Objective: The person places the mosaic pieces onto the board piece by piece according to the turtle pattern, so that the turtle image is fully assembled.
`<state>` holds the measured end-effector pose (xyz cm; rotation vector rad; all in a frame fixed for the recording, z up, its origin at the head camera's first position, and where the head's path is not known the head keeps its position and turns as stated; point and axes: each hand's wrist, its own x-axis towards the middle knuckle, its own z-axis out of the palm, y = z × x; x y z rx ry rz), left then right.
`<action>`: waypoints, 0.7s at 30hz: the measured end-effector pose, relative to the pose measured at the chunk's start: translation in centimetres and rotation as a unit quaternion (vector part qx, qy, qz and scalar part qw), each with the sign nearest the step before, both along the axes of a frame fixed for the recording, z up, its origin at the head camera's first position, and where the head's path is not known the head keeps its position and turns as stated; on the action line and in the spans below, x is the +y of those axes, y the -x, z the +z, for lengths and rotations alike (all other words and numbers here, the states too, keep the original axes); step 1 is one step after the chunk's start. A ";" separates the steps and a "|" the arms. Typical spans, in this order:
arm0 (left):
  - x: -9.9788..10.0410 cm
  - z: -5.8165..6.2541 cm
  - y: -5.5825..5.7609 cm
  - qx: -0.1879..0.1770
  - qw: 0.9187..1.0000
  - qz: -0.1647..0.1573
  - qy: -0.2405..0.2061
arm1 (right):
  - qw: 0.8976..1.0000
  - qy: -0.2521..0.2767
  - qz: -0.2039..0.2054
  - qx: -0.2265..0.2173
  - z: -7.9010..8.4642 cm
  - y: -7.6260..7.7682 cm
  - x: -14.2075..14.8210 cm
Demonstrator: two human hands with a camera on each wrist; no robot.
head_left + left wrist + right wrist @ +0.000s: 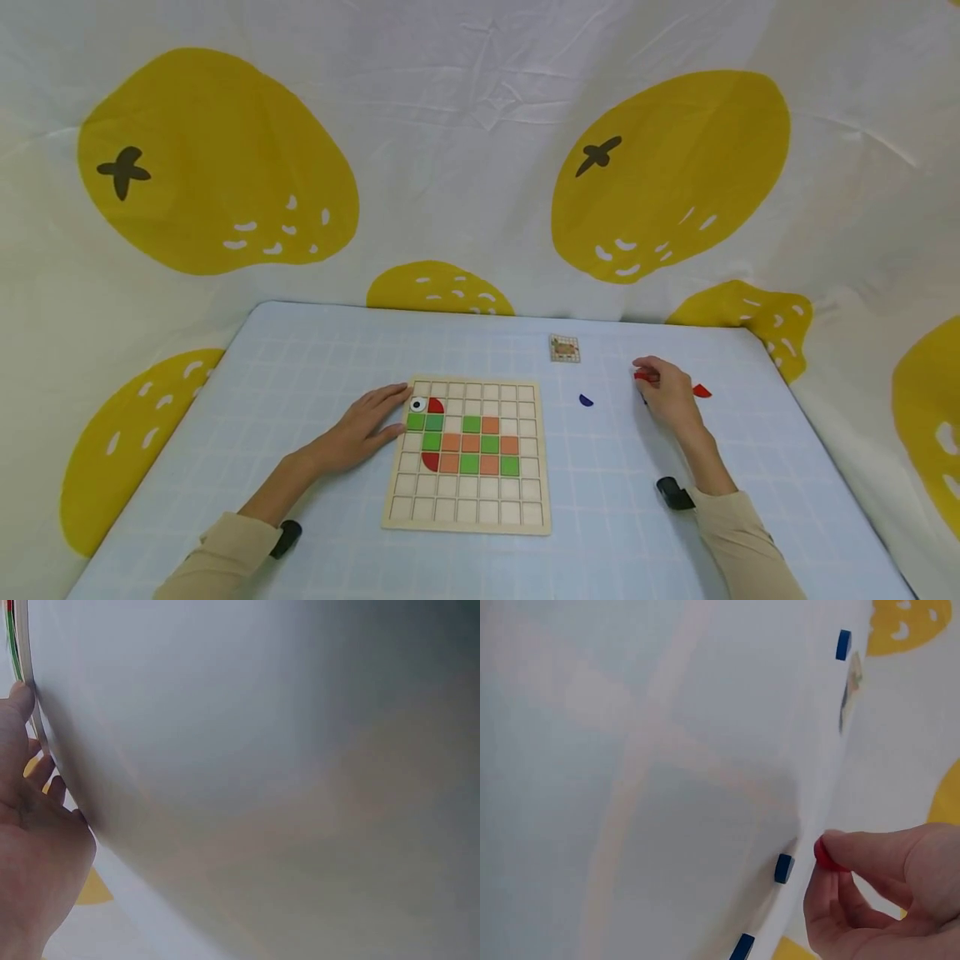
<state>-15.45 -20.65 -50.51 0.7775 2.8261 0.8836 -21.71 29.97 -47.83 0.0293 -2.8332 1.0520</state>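
A wooden grid board [467,527] lies on the table, with green, orange and red tiles and an eye piece [417,405] set in its squares. My left hand [358,435] rests at the board's left edge, its fingers extended and touching the edge. To the right of the board, my right hand [671,400] pinches a small red piece [829,856] between thumb and fingers, above the table. Near that hand, blue pieces [783,868] appear in the right wrist view. Just right of it lies another red piece [702,390].
A small picture card [565,348] lies behind and right of the board. One dark blue half-round piece [586,400] sits between the board and my right hand. White cloth with yellow fruit shapes [671,175] hangs behind the pale checked table [322,350].
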 end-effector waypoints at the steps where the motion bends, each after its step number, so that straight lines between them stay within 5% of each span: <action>1: 0.0 0.0 0.0 -0.001 1.000 0.000 0.000 | 1.000 0.001 0.002 0.001 0.1 -0.1 -0.1; 11: 0.2 0.2 0.2 -0.006 1.000 0.002 0.001 | 0.999 -0.008 0.019 -0.030 0.8 -0.5 -2.3; 21: 0.1 0.4 0.1 -0.014 1.000 -0.003 0.000 | 0.998 0.022 0.056 -0.003 1.2 -0.8 -4.8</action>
